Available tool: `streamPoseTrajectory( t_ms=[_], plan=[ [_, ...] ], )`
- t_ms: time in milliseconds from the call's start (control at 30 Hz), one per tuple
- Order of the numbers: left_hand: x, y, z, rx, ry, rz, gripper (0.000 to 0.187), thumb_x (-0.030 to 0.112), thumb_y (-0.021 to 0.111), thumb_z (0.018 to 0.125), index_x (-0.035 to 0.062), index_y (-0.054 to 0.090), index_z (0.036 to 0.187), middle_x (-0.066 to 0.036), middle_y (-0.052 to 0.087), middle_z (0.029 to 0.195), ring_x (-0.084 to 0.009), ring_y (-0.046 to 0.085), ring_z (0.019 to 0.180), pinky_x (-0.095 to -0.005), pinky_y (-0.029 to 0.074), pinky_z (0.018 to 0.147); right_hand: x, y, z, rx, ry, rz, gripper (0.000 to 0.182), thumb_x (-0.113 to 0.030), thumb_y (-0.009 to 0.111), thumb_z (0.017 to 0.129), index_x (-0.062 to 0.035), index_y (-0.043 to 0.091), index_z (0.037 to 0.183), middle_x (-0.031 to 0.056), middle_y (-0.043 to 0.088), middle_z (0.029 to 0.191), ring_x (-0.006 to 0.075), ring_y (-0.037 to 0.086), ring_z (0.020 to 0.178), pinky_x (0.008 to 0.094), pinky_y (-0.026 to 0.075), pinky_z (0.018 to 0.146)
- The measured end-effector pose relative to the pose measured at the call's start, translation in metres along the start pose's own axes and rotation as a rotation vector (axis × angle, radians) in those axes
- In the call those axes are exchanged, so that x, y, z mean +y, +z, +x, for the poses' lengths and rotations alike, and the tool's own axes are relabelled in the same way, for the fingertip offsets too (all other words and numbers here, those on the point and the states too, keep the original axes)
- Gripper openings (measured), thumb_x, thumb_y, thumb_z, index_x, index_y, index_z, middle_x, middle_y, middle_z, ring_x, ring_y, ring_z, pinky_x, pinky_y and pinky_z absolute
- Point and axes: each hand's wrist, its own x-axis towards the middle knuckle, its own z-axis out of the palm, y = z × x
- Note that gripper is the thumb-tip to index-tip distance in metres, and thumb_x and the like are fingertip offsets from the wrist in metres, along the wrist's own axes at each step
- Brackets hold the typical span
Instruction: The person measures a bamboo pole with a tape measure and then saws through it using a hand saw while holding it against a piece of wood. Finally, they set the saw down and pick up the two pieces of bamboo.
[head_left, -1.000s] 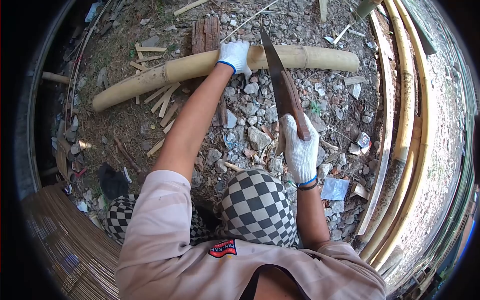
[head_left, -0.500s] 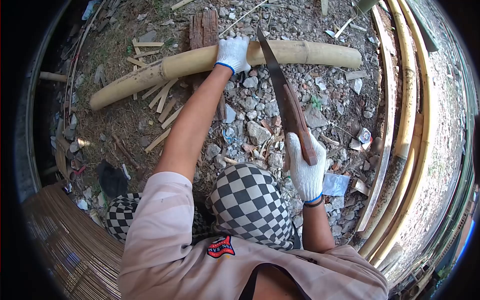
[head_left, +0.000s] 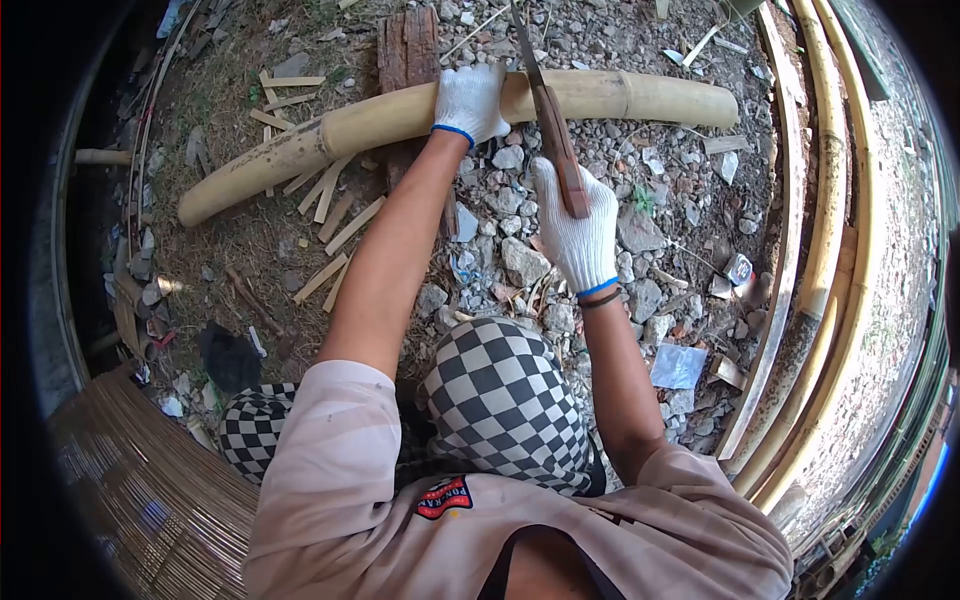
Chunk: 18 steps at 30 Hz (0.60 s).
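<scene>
A thick, slightly bent bamboo pole (head_left: 390,117) lies across a reddish-brown wooden block (head_left: 408,48). My left hand (head_left: 470,103), in a white knit glove, is wrapped over the pole right above the block. The gloved right hand (head_left: 580,222) is closed round the wooden handle of a handsaw (head_left: 553,130). Its dark blade crosses the pole just right of my left hand and points away from me. The far end of the blade runs to the top edge of the view.
Split bamboo strips (head_left: 335,200) lie left of the block. Grey rubble (head_left: 525,262) covers the ground. Long bamboo poles (head_left: 825,200) run along the right, with a tape measure (head_left: 738,269) and a clear plastic bag (head_left: 679,366) beside them. A slatted bamboo mat (head_left: 150,480) is at lower left.
My right hand has pushed the saw forward and away from me, so its handle now sits close to the pole. My left hand stays in place on the bamboo.
</scene>
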Motion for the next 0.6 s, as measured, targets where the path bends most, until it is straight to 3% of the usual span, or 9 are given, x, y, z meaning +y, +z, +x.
streamPoseTrajectory(
  t_ms=[67,167,233,300,367,433,500,533,600],
  plan=[
    [-0.001,-0.007,0.003,-0.033,0.006,0.028,0.064,0.038,0.091,0.066,0.0123,0.068,0.119,-0.013,0.076,0.112,-0.0337,0.075,0.104,-0.0494,0.058,0.089,-0.012,-0.019,-0.018,0.014,0.120,0.073,0.035,-0.031,0.068,0.109,0.0018,0.072,0.095,0.0066,0.065,0.066,0.0119,0.056,0.058,0.0327,0.047,0.055],
    [-0.002,-0.002,0.009,-0.046,0.009,0.022,0.070,0.041,0.093,0.064,0.0129,0.068,0.123,-0.013,0.076,0.113,-0.0337,0.074,0.106,-0.0495,0.058,0.092,-0.032,-0.061,-0.094,0.033,0.170,0.024,0.038,-0.027,0.070,0.106,0.0021,0.073,0.130,0.0164,0.080,0.096,0.0168,0.075,0.081,0.0331,0.060,0.076],
    [0.000,-0.006,0.009,-0.115,-0.002,0.014,0.075,0.040,0.096,0.062,0.0132,0.068,0.126,-0.014,0.076,0.116,-0.0339,0.074,0.109,-0.0504,0.057,0.095,-0.040,-0.064,-0.079,-0.011,0.204,-0.001,0.032,-0.026,0.070,0.107,0.0025,0.076,0.120,0.0141,0.079,0.090,0.0164,0.073,0.076,0.0343,0.058,0.072],
    [0.002,-0.002,0.009,-0.076,0.003,0.004,0.076,0.040,0.096,0.061,0.0137,0.068,0.127,-0.014,0.076,0.116,-0.0347,0.074,0.110,-0.0505,0.057,0.095,-0.013,-0.038,-0.021,-0.010,0.092,0.030,0.036,-0.032,0.071,0.107,0.0017,0.072,0.093,0.0049,0.066,0.069,0.0122,0.061,0.061,0.0327,0.050,0.058],
    [-0.002,-0.004,0.008,-0.084,-0.007,0.004,0.076,0.040,0.096,0.061,0.0136,0.068,0.127,-0.015,0.076,0.114,-0.0348,0.074,0.109,-0.0502,0.057,0.094,0.000,-0.013,0.021,0.010,0.015,0.100,0.041,-0.035,0.070,0.108,0.0008,0.070,0.087,0.0023,0.062,0.063,0.0081,0.055,0.052,0.0308,0.044,0.049],
    [0.002,-0.006,0.002,-0.033,0.010,0.022,0.071,0.039,0.096,0.061,0.0140,0.070,0.123,-0.014,0.077,0.109,-0.0349,0.075,0.105,-0.0491,0.058,0.090,0.005,-0.021,-0.005,0.009,0.151,0.179,0.039,-0.034,0.070,0.108,0.0012,0.071,0.091,0.0028,0.064,0.065,0.0080,0.056,0.052,0.0301,0.044,0.048],
    [0.000,-0.003,0.005,0.006,0.023,0.034,0.069,0.039,0.096,0.061,0.0143,0.071,0.120,-0.014,0.077,0.107,-0.0347,0.076,0.103,-0.0485,0.059,0.088,-0.026,-0.051,-0.057,0.004,0.139,-0.067,0.031,-0.028,0.069,0.108,0.0021,0.076,0.106,0.0063,0.073,0.073,0.0104,0.064,0.058,0.0310,0.051,0.054],
    [-0.001,0.000,0.009,0.009,0.023,0.030,0.069,0.039,0.096,0.061,0.0144,0.071,0.120,-0.014,0.077,0.107,-0.0346,0.076,0.103,-0.0486,0.058,0.088,-0.026,-0.046,-0.075,0.114,0.197,0.110,0.029,-0.027,0.070,0.107,0.0018,0.076,0.106,0.0075,0.074,0.075,0.0114,0.066,0.061,0.0320,0.053,0.057],
    [-0.003,0.004,0.008,0.004,0.022,0.026,0.068,0.039,0.096,0.061,0.0146,0.072,0.119,-0.013,0.077,0.108,-0.0343,0.076,0.102,-0.0489,0.058,0.089,-0.029,-0.048,-0.057,0.002,0.131,-0.032,0.028,-0.025,0.071,0.106,0.0024,0.075,0.106,0.0092,0.074,0.077,0.0122,0.066,0.064,0.0331,0.053,0.060]
  ],
)
